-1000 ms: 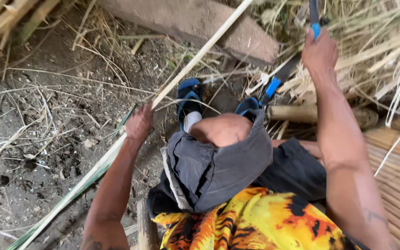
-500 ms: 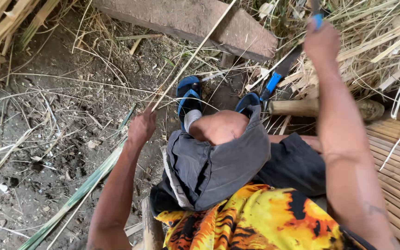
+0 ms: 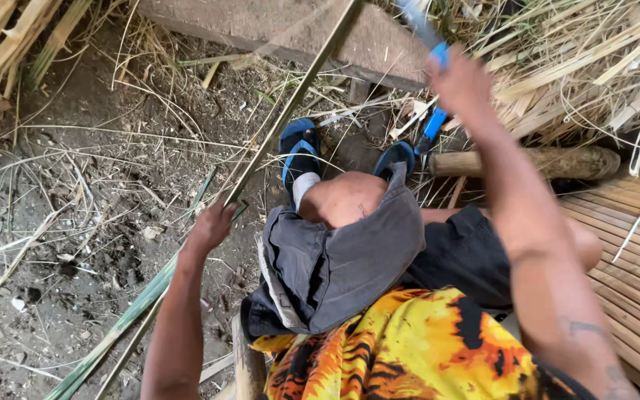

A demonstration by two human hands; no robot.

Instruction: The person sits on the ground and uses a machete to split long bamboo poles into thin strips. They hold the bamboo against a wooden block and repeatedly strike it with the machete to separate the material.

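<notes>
The left hand (image 3: pixel 209 228) clamps the bamboo strip (image 3: pixel 290 104); the right hand (image 3: pixel 459 80) clamps the raised knife (image 3: pixel 418 22). Best strike well clear of the left fingers.

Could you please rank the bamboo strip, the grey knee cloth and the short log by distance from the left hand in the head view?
1. Bamboo strip, gripped in the left hand.
2. Grey knee cloth, just right.
3. Short log, far right.

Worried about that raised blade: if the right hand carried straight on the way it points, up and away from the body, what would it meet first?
Likely the pile of dry split strips right behind the right hand and its blue-handled tool; depth is unclear.
</notes>
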